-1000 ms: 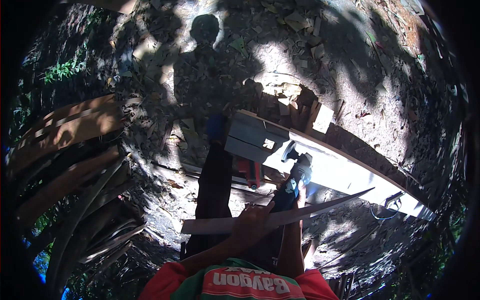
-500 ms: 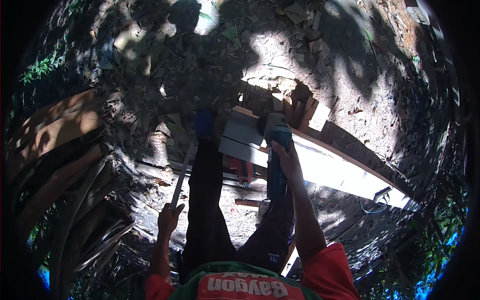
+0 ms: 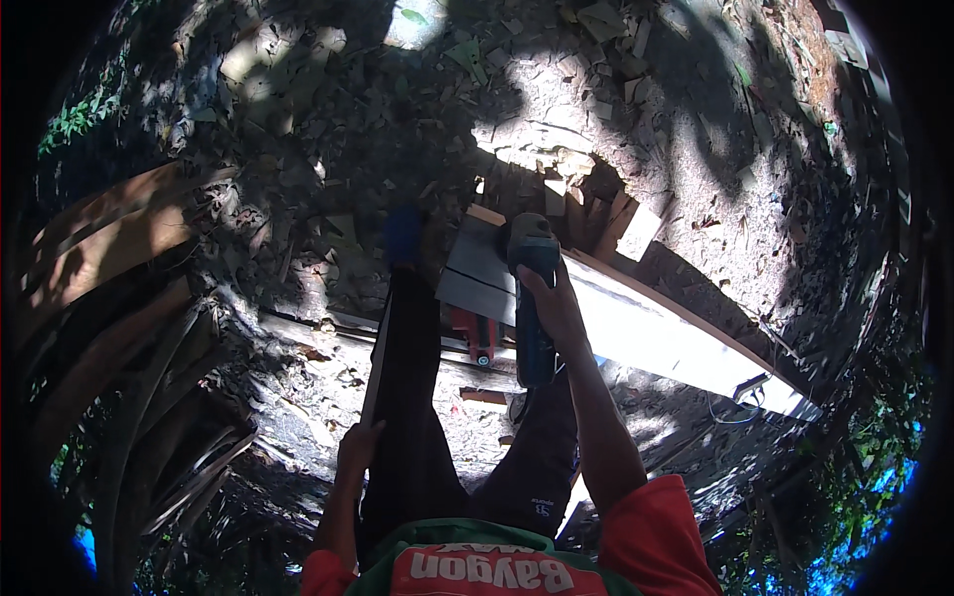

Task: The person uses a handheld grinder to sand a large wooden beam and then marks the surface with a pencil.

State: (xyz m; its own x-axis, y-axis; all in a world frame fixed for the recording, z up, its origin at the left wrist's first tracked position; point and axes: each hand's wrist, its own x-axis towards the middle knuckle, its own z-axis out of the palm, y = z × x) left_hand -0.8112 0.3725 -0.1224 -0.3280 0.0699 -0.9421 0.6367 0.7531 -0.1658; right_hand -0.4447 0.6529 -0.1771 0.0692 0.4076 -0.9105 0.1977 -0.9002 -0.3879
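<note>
My right hand (image 3: 558,310) is closed around the dark teal body of an angle grinder (image 3: 535,350). The grinder's grey head points away from me, over the shaded left part of a long pale wooden board (image 3: 656,323). Whether its disc touches the board I cannot tell. Lower down on the left, my left hand (image 3: 360,447) is closed on a thin flat strip (image 3: 375,382). That strip runs upward along my left trouser leg, and its far end is hard to make out. A dark line crosses the board's left end.
Below the board lies a red and black tool (image 3: 481,340). Wood offcuts (image 3: 626,223) sit beyond the board, and a wire loop (image 3: 750,392) hangs by its right end. Large dry palm fronds (image 3: 119,238) lie on the left. Leaves and chips cover the ground.
The grinder and my right hand have shifted left along the board. My left hand has moved right and slightly down, bringing the strip against my leg.
</note>
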